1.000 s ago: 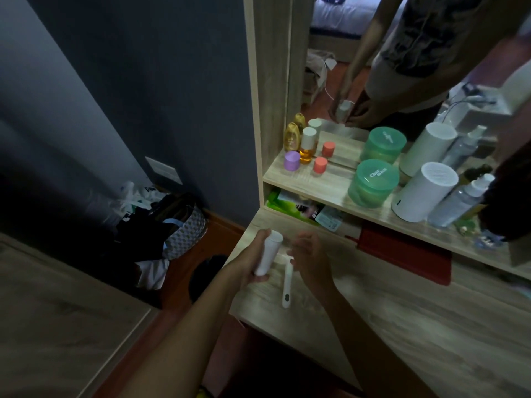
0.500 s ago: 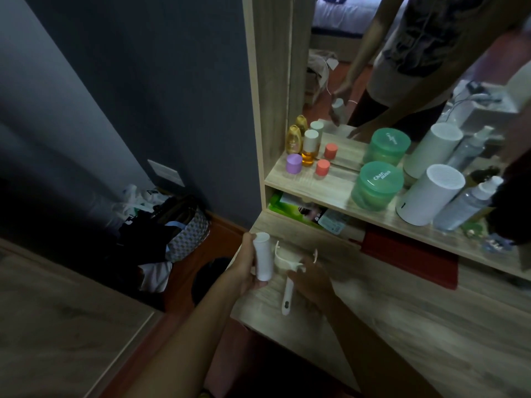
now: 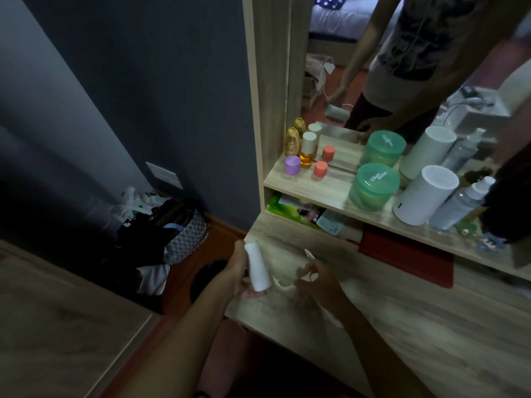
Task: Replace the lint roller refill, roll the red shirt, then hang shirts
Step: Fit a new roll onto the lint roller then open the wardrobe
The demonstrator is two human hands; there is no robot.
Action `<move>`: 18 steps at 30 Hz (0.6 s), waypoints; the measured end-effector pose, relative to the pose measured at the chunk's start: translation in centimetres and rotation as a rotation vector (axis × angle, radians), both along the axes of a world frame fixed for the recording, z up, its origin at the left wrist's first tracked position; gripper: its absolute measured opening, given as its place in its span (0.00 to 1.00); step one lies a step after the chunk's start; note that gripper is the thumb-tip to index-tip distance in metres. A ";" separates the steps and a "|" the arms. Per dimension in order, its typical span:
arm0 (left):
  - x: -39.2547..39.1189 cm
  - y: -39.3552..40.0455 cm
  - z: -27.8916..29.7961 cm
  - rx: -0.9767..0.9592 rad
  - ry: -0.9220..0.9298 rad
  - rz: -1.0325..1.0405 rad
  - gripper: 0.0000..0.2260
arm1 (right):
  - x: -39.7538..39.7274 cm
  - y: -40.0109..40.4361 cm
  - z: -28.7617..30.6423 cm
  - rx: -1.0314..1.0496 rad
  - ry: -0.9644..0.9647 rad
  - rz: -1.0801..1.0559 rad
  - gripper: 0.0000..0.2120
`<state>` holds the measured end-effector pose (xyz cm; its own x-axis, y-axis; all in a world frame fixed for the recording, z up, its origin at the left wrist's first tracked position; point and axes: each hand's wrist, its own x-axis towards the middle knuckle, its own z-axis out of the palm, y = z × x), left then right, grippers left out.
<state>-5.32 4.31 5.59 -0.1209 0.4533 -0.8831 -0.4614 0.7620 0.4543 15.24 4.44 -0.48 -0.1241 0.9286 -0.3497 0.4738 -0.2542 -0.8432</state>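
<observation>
One of three steps is under way: the refill swap.
Left hand (image 3: 240, 271) clasps the white refill roll (image 3: 257, 267) over the desk's (image 3: 431, 326) left edge; right hand (image 3: 314, 282) grips the bare roller frame (image 3: 283, 285). Rolling, hanging remain.

At the desk's (image 3: 431, 340) left front corner, the left hand (image 3: 238, 272) grips a white refill (image 3: 257, 267) upright. The right hand (image 3: 316, 280) holds the blurred roller frame (image 3: 283, 285) just beside it, over the desk's left edge.
</observation>
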 end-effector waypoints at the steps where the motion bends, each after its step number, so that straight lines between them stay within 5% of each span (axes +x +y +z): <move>1: -0.1 -0.1 0.2 -0.013 -0.002 -0.008 0.32 | 0.3 -0.2 0.6 0.009 0.009 0.026 0.13; 9: -0.2 -0.6 0.0 -0.067 0.010 -0.129 0.35 | 1.9 -0.4 4.9 0.268 -0.112 0.379 0.20; 18: 0.4 -0.4 -0.6 -0.114 -0.107 -0.365 0.40 | 1.8 -0.5 8.2 0.372 -0.224 0.542 0.19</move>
